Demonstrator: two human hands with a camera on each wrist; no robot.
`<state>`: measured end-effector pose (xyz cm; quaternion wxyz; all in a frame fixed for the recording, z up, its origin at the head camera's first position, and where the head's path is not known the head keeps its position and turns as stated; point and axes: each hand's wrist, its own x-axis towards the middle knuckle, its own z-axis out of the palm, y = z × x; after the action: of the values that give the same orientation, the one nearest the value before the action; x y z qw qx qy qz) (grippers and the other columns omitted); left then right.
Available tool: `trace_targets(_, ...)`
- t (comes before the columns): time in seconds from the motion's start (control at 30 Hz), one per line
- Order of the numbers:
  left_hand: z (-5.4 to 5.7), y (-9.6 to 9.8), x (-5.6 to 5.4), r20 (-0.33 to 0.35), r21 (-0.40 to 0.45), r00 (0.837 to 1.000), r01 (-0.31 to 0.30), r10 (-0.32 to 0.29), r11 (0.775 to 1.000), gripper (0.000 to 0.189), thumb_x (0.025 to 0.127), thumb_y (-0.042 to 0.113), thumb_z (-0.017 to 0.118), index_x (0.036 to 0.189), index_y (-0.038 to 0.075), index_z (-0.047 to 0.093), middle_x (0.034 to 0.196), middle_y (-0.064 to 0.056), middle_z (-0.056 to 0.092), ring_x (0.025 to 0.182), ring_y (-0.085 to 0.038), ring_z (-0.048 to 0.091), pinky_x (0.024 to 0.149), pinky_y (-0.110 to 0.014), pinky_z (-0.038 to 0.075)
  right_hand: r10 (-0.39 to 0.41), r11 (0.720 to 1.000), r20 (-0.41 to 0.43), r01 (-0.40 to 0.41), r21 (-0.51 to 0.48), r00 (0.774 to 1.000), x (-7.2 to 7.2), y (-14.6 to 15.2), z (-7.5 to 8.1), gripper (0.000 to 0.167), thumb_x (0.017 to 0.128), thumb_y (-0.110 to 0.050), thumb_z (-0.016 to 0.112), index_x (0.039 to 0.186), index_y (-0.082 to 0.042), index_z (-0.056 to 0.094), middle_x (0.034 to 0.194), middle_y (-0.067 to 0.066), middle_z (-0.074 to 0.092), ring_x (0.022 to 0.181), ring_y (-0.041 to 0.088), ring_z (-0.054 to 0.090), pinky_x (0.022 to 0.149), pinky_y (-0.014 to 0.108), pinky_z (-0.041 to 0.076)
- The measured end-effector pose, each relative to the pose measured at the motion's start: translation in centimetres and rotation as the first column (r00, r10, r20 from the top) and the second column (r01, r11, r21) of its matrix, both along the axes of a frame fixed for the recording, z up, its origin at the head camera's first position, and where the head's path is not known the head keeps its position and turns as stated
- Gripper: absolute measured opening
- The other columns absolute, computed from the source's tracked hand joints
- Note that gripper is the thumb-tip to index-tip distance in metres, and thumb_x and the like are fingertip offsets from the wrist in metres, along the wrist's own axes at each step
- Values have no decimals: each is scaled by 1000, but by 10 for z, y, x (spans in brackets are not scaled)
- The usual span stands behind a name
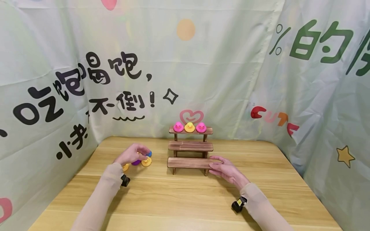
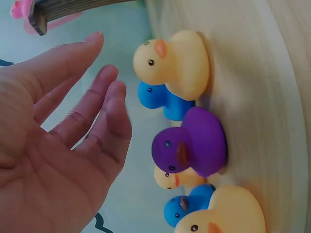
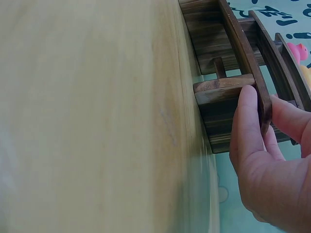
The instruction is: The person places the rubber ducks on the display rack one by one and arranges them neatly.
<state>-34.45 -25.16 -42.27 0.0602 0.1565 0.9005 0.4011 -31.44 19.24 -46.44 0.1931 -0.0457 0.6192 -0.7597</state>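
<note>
Right hand (image 1: 226, 170) grasps the wooden stand (image 1: 189, 162), pinching the right-hand end of its lowest board between thumb and fingers; rest of that board runs off leftward from the grip. Left hand (image 1: 133, 154) isn't grasping anything: palm bare, fingers loosely bent, gap visible between fingers and ducks in the left wrist view. Nearest its fingertips is a yellow duck (image 2: 182, 65), upright on the table, with a blue duck (image 2: 165, 102) just behind it. Purple duck (image 2: 192, 145) stands next to that pair, partly under the hand in the head view. Further along toward the wrist side: another yellow duck (image 2: 238, 208), cut off by the frame edge in the left wrist view, then a second blue duck (image 2: 180, 211) behind it, partly hidden, plus a smaller-looking yellow one (image 2: 167, 178) peeking from behind the purple. Stand is well to the right of the left hand, three stepped tiers. Middle board (image 1: 190, 146) sits above and behind the gripped one, bare. Top board, farthest from the right-hand grip, carries three ducks in a row: left pink duck (image 1: 178, 127), middle yellow duck (image 1: 189, 127), right pink duck (image 1: 201, 127). Beneath both hands, wood-grain table (image 1: 179, 202); beyond everything, pale printed curtain (image 1: 208, 80) with lettering. Black camera on each wrist, beige sleeves.
</note>
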Motion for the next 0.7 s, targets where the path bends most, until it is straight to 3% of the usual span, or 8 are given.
trace_targets(0.2,-7,-3,-2,2,-19,1000,-11,11,1000,31,82,3,75,111,-3,68,110,-17,70,101,-28,62,88,-41,50,9,1000,-1,-9,-3,1000,-1,0,-1,55,96,3,56,144,7,31,103,8,54,89,14,66,89,30,56)
trace_targets(0.5,-18,-7,-6,-88,-84,996,18,-25,996,28,80,8,80,104,-1,70,98,-9,71,91,-20,63,82,-35,51,28,1000,-7,-28,-2,1000,-2,-1,0,56,95,3,57,144,7,29,106,9,55,91,15,66,91,31,55)
trace_targets(0.7,-24,-6,-8,-63,-96,997,40,-46,995,28,77,7,82,103,2,71,96,-9,70,87,-18,62,79,-34,52,32,999,-14,-32,-2,999,-2,1,-3,57,95,3,57,144,7,29,107,9,56,92,16,67,93,33,54)
